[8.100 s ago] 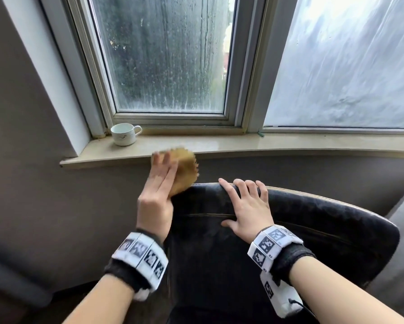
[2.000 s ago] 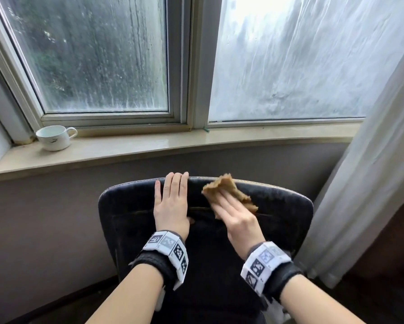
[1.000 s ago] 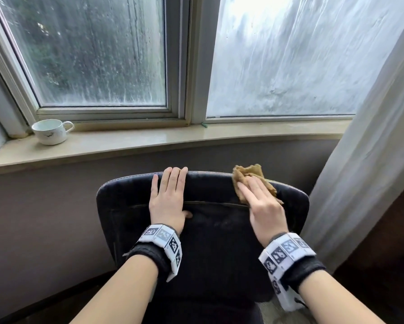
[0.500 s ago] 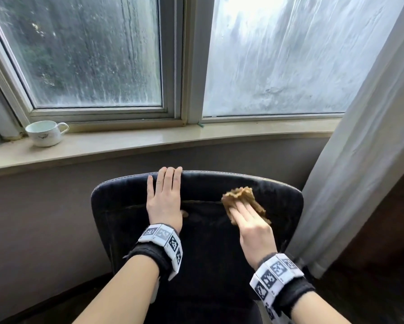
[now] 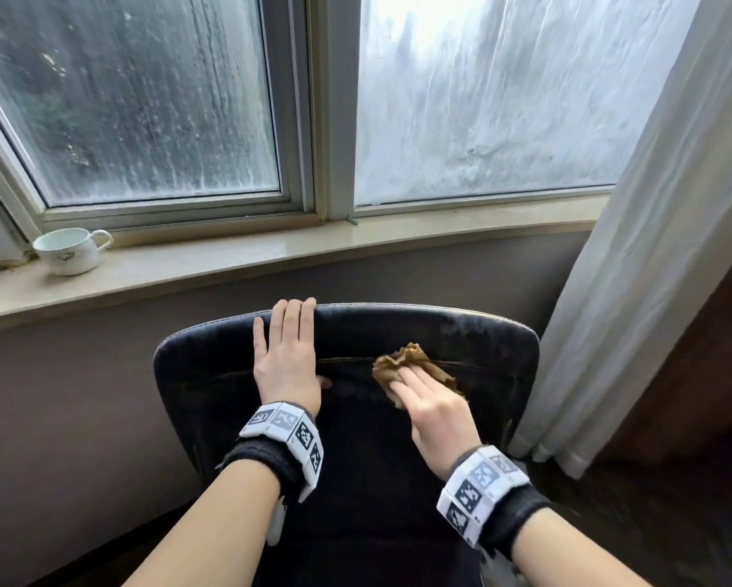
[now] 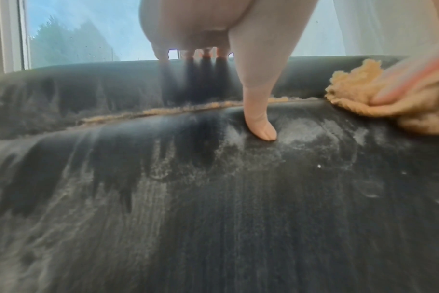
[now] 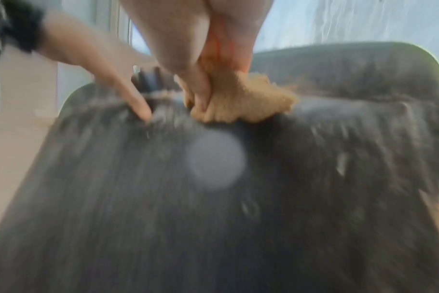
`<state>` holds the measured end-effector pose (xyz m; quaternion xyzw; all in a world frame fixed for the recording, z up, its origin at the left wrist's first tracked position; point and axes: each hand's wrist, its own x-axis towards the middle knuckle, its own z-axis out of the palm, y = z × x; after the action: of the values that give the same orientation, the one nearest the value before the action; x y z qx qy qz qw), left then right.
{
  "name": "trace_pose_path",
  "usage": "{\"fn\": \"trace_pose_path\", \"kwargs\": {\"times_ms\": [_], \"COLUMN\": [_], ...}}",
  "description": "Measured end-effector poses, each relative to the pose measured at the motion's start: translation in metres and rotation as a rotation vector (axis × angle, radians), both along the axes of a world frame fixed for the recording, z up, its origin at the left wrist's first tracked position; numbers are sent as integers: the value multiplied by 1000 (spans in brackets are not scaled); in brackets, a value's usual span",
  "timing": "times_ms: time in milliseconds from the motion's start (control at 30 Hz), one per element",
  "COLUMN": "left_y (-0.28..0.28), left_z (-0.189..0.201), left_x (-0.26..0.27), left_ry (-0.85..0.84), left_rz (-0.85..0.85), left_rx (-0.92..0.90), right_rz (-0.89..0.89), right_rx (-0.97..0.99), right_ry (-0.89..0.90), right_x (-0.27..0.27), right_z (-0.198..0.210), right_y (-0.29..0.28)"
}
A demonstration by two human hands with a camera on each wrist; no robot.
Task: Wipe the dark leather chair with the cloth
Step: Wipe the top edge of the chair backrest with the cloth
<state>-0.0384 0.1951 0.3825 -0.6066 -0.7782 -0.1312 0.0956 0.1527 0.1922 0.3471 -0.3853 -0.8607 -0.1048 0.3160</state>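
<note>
The dark leather chair (image 5: 347, 438) stands with its backrest toward the window sill (image 5: 228, 264), directly below the viewer. Its surface carries pale dust streaks, most evident in the left wrist view, and a frayed tan seam (image 6: 178, 111) runs across the upper back.

The left hand (image 5: 285, 358) lies flat, fingers straight, on the backrest at about 11 o'clock from the chair's centre, fingertips reaching the top edge, thumb pressed just below the seam. It grasps nothing.

The right hand (image 5: 434, 406) has its fingers laid over the bunched tan cloth (image 5: 410, 362), thumb tucked against the wad, pressing it onto the leather at the seam, at about 1 o'clock from the chair's centre.

Handling assessment: the cloth is judged soft, light and fully compliant (it crumples under the fingers); best gathered into a wad under the palm so no loose corner drags. The leather appears smooth and probably slick, so steady downward pressure is needed for the cloth to bite. The worn seam looks liable to snag. The chair itself looks heavy and stiff, but could shift; bracing at the top edge is sound.

Also present: a white cup (image 5: 69, 252) at 10 o'clock on the sill, a curtain (image 5: 652, 247) at 3 o'clock.
</note>
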Motion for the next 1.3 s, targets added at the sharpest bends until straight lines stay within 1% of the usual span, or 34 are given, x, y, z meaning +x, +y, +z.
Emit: {"fn": "trace_pose_path", "kwargs": {"times_ms": [100, 133, 200, 267, 300, 367, 400, 433, 500, 567, 600, 633, 700, 733, 800, 833, 900, 967, 1067, 1133, 1200, 1300], "left_y": [1, 0, -1, 0, -1, -1, -3, -3, -2, -4, -4, -2, 4, 6, 7, 7, 8, 9, 11, 10, 6, 2], "left_z": [-2, -2, -2, 0, 2, 6, 8, 9, 4, 1, 0, -1, -7, -11, -17, -20, -28, -30, -29, -27, -23, -10], "left_x": [0, 0, 0, 1, 2, 2, 4, 6, 17, 35, 44, 51, 58, 58, 58, 60, 61, 63, 63, 62, 63, 72], "left_ry": [-15, -23, -17, -2, 4, 12, 32, 60, 80, 51, 43, 47, 71, 67, 51, 42, 35, 37, 58, 78, 78, 46], "left_rz": [4, 4, -1, -1, -2, -13, -35, -84, -278, -454, -487, -474, -402, -376, -354, -352, -344, -340, -324, -318, -324, -373], "left_rx": [44, 39, 10, 5, -5, -5, -6, 18, 118, 45, 0, -48, -58, -41, -17, 4, 103, 120, 109, 99, 102, 134], "right_rz": [-23, -38, -68, -70, -71, -54, -41, -31, -34, -75, -103, -123, -133, -127, -106, -101, -98, -127, -194, -190, -172, -166], "right_rx": [21, 39, 82, 49, -1, -84, -68, -33, 25, 43, 47, 43, 7, -19, -72, -77, -48, -47, -158, -196, -171, -41], "right_ry": [96, 100, 56, 10, 2, 33, 69, 108, 173, 156, 124, 94, 53, 45, 57, 81, 130, 93, 7, -10, 48, 265], "right_x": [0, 2, 9, 16, 18, 19, 18, 17, 18, 21, 23, 24, 28, 28, 28, 28, 27, 28, 28, 26, 24, 26], "right_z": [23, 25, 12, -6, -9, 2, 10, 19, 28, 21, 10, -1, -16, -15, -1, 8, 22, 18, 0, 6, 23, 41], "right_y": [17, 20, 16, 6, 2, 5, 8, 11, 18, 21, 19, 15, 7, 5, 8, 11, 18, 21, 10, 8, 9, 21]}}
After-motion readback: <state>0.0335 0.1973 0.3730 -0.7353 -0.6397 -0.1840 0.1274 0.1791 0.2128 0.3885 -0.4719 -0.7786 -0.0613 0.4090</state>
